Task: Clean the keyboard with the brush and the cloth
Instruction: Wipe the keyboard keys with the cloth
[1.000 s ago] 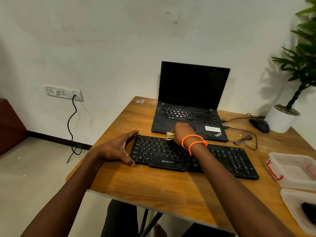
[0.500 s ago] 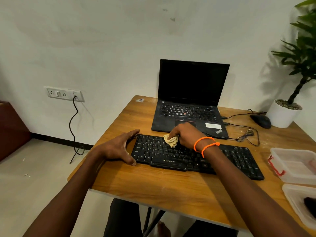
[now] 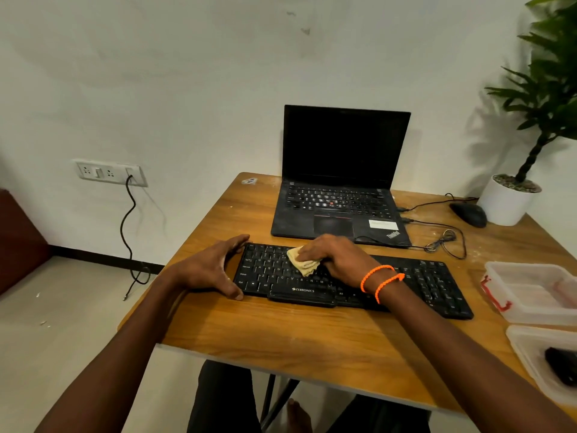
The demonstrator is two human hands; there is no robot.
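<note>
I am working the cloth step of the cleaning task. My right hand point(image 3: 337, 257) is gripping a small crumpled yellow cloth point(image 3: 302, 262), fingers curled over it and pressing it down onto the keys. The cloth is lying directly under the fingertips, on the letter rows of the flat black plastic keyboard point(image 3: 437, 285), toward that keyboard's left half.

My left hand point(image 3: 212, 270) is bracing the keyboard: the fingers are reaching around the far left corner and the thumb is resting against the near left edge. The fingers are spread and fairly straight, so I am reading this hand as steadying by contact, not clenched around anything.

Orientation: the keyboard's long axis is running from the bracing hand, under the wiping hand, and on past the wrist with the two orange bands point(image 3: 382, 281). Its right end is sitting slightly nearer to me than its left end. The key face is pointing up, with the space-bar row on the near side of the grip.

Next move, in my judgement: keep downward pressure on the cloth and draw it along the long axis, away from the bracing hand, toward the section beyond the wrist. The left hand needs to hold firm so the board is not sliding on the brown wooden table point(image 3: 281, 332).

I cannot identify the brush; a dark object is sitting in a clear plastic tub point(image 3: 530, 354) well outside the wiping hand.
</note>
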